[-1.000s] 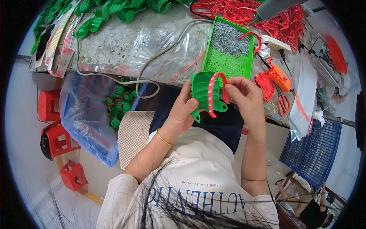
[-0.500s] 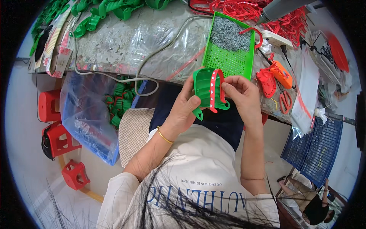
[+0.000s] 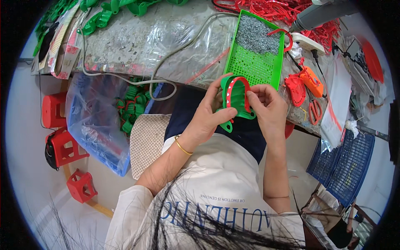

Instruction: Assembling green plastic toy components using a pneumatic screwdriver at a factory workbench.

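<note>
Bright, even daylight fills the view, strongest on the pale floor [image 3: 29, 137] to the left of the desk [image 3: 137, 46]. The clear plastic sheet [image 3: 166, 37] spread over the desk throws back patchy white glare. Shadows are soft; the darkest patch lies just below the desk's near edge. Focus is sharp around the green tray [image 3: 254, 62] on the desk and softens toward the rim. The fisheye lens bends the desk edge into a curve, and black vignette closes every corner. Loose hair strands [image 3: 196, 216] blur far below the desk.
</note>
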Demonstrator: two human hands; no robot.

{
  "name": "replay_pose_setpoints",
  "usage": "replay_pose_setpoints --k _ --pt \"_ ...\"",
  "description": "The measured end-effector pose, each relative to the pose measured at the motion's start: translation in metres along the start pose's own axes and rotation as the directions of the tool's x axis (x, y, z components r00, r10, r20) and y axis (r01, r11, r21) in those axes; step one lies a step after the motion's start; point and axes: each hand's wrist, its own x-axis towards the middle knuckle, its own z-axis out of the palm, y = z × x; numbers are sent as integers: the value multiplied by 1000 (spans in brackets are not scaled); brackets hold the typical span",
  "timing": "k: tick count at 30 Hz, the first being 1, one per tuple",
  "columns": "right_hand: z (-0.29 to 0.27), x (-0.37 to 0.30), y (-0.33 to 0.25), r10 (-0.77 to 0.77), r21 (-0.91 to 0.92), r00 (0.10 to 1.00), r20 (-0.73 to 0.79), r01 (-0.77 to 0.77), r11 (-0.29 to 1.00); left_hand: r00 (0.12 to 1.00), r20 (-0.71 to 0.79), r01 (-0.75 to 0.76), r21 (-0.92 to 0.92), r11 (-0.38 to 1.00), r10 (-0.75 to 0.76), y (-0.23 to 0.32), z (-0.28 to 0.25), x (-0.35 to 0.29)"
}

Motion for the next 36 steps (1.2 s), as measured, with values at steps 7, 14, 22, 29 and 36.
replay_pose_setpoints --k 7,14,22,29,36 --pt "-14 4 1 36 265 981 190 -86 960 981 125 176 -266 948 -147 1 -12 2" --pt "-8 0 0 30 396 934 357 -180 900 933 240 357 -691 629 -267 -21 -14 -1" --pt "-38 39 -8 -188 181 968 -167 218 959 949 199 315 -630 710 -244 -17 -13 -3" --pt "-91 125 7 -299 -294 874 -382 191 937 924 280 381 -627 679 -260 -10 -19 5" --pt "-96 188 23 -195 -712 911 -364 -137 689 920 299 389 -628 674 -252 -17 -26 6"
